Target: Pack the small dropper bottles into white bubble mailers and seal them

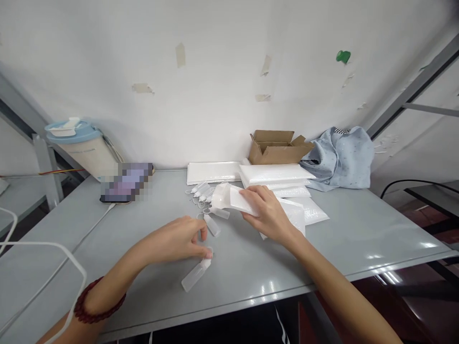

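Note:
My right hand [267, 210] is closed around a white bubble mailer [238, 198], whose mouth faces left over several bottles. On the grey table, my left hand [182, 239] has its thumb at the white cap of a small translucent squeeze bottle [193, 277]. The left fingers are curled but apart, and the bottle lies tilted on the tabletop. Another squeeze bottle [212, 225] lies just beyond that hand. Farther back is a cluster of similar bottles [202, 190] with looped cap straps, partly hidden by the mailer.
Stacked white mailers [276, 174] lie behind my right hand, with an open cardboard box [279, 154] and blue cloth [349, 157] beyond. A flat white stack [211, 172] lies by the wall. Left are a phone [127, 184], a lidded cup [84, 153] and a white cable [86, 234].

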{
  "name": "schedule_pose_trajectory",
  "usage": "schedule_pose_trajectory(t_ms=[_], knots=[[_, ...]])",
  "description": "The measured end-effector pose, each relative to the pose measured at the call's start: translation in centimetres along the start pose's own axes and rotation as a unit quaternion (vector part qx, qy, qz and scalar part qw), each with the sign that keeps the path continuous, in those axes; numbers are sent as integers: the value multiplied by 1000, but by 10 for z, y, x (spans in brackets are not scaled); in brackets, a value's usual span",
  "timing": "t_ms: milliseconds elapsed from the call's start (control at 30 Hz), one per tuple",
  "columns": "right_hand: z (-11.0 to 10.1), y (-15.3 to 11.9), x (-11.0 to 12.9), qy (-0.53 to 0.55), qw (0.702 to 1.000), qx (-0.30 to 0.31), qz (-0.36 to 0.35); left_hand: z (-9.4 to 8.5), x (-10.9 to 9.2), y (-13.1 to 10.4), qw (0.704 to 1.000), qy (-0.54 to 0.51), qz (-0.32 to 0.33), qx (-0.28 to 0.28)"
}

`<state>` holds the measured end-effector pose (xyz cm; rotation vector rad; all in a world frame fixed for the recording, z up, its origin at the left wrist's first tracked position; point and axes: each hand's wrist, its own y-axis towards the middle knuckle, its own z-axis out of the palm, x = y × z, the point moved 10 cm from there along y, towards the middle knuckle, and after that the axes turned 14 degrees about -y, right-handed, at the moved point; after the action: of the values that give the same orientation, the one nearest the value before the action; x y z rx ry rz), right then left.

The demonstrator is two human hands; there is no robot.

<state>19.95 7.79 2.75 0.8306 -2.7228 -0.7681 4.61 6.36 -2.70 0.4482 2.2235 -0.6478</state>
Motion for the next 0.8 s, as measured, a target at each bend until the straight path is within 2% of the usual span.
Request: schedule_pose_trajectory(t_ms=[167, 233, 267, 300, 367, 433, 500, 533, 567, 633, 800], knots=[[1, 0, 0, 1, 1000, -1, -3, 42, -17, -7, 995, 47, 50, 74], [1, 0, 1, -2, 1000, 1, -7, 51, -26, -11, 993, 43, 73, 88], [2, 0, 2, -3, 1000, 1, -9, 49, -30, -13, 993, 22, 79, 89], [2, 0, 2, -4, 1000, 1, -12, 43, -33, -13, 993, -13, 82, 82], [3, 0, 3, -8, 1000, 1, -15, 16, -36, -14, 989, -118, 89, 32], [3, 0, 4, -14, 1000, 2, -16, -29, -32, -15, 963, -234, 103, -87], [4, 0, 5, -16, 1000, 3, -16, -72, -18, -22, 908, -327, 112, -239], [4, -1, 6, -14, 1000, 5, -16, -84, -10, -26, 877, -360, 113, -297], [4, -1, 6, -12, 1000, 5, -16, -91, -3, -28, 853, -381, 110, -338], [2, -1, 7, -8, 1000, -1, -16, -87, 6, -23, 837, -395, 97, -367], [0, -1, 10, -26, 999, -13, -24, -51, 10, 2, 868, -359, 78, -334]])
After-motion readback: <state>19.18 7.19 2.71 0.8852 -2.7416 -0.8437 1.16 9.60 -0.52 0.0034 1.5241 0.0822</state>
